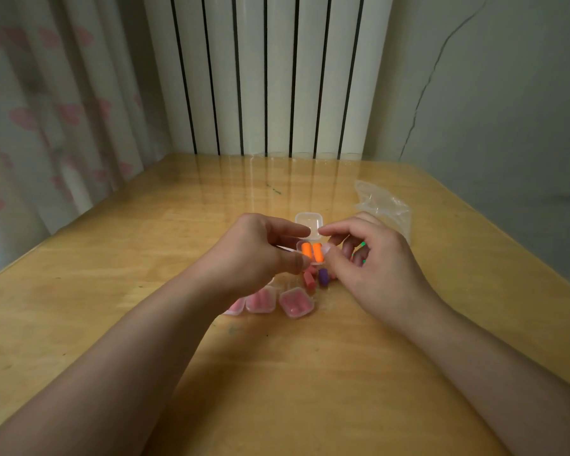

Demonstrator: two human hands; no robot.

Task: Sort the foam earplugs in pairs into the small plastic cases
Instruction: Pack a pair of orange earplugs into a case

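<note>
A small clear plastic case (310,230) with its lid up is held above the table, two orange earplugs (311,252) lying side by side in it. My left hand (260,248) pinches the case from the left. My right hand (372,258) pinches it from the right, forefinger near the lid. Below the hands lie three shut cases with pink earplugs (295,302), a loose pink earplug (309,278) and a purple one (323,276). Bits of green earplug (363,245) show behind my right fingers.
A crumpled clear plastic bag (384,205) lies at the right rear of the wooden table (178,225). A white radiator stands behind the table, a curtain at the left, a wall at the right.
</note>
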